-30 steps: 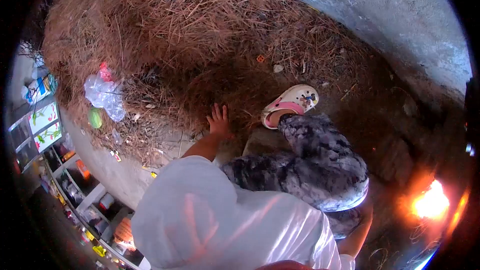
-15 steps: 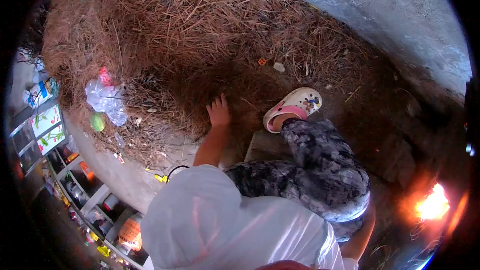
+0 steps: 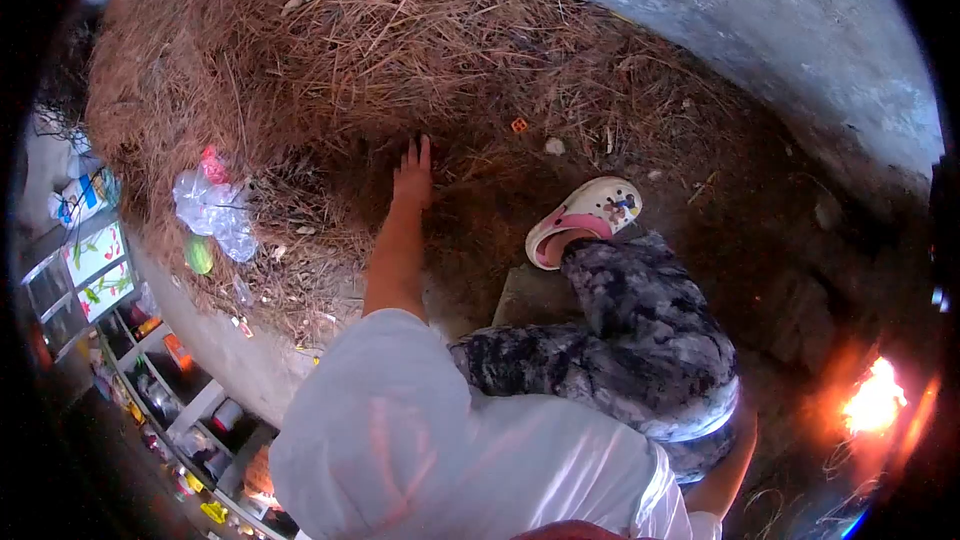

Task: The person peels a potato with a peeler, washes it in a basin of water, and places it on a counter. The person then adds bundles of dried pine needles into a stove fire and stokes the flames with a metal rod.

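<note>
My left hand point(image 3: 412, 172) is stretched out over the pile of dry brown needles point(image 3: 340, 50), its fingers extended at the dark lower edge of the pile. No object shows in it. On the right, only my right forearm point(image 3: 735, 465) is visible beside my bent knee; the hand itself is hidden behind the leg. A white and pink clog point(image 3: 610, 202) with charms is on my foot, next to the needles scattered on the ground.
A bright fire point(image 3: 874, 398) burns at the right. Left of the needles lie a clear plastic bag point(image 3: 215, 212) and a green round object point(image 3: 198, 254). Shelves point(image 3: 195, 408) with assorted items stand at the lower left. A pale wall point(image 3: 780, 30) runs along the upper right.
My left hand has moved up and slightly left, farther over the needles, with the arm straighter. My right forearm remains beside the knee.
</note>
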The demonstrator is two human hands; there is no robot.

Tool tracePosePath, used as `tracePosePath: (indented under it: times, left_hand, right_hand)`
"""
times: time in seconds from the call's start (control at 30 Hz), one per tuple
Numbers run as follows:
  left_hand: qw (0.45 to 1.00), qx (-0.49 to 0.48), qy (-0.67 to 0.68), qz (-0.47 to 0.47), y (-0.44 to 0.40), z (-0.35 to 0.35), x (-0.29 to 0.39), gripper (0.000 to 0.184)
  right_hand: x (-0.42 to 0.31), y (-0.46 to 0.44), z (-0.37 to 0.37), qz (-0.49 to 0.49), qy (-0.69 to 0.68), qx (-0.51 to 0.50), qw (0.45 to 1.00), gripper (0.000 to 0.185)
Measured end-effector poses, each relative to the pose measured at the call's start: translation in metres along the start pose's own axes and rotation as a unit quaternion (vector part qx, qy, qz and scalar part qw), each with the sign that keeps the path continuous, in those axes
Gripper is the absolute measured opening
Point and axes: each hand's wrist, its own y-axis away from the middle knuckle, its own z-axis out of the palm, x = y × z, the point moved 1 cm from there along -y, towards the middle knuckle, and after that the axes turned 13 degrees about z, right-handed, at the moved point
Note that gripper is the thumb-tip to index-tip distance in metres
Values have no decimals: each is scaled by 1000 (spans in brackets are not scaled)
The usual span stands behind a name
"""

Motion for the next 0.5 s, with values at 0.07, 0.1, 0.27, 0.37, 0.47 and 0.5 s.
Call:
tracePosePath:
  times: [0.07, 0.1, 0.27, 0.37, 0.47, 0.5]
  left_hand:
    - [999, -22, 36, -33, 0, 1, 1, 85]
    - [998, -62, 11, -28, 2, -1, 4, 81]
    - [998, -3, -56, 0, 18, 6, -2, 63]
    - [997, 57, -42, 35, 46, -41, 6, 56]
    - [995, -5, 82, 53, 38, -59, -31, 59]
    - [950, 51, 278, 135, 5, -35, -66, 59]
  right_hand:
    - [-5, 5, 5, -23, 21, 7, 999, 38]
    - [-6, 8, 5, -37, 29, 10, 999, 38]
    - [1, 5, 6, -55, -24, 21, 998, 35]
    - [10, -10, -2, -8, -162, 2, 987, 30]
    - [-15, -1, -12, -12, -204, -68, 976, 39]
    - [-36, 18, -13, -15, -209, -68, 975, 39]
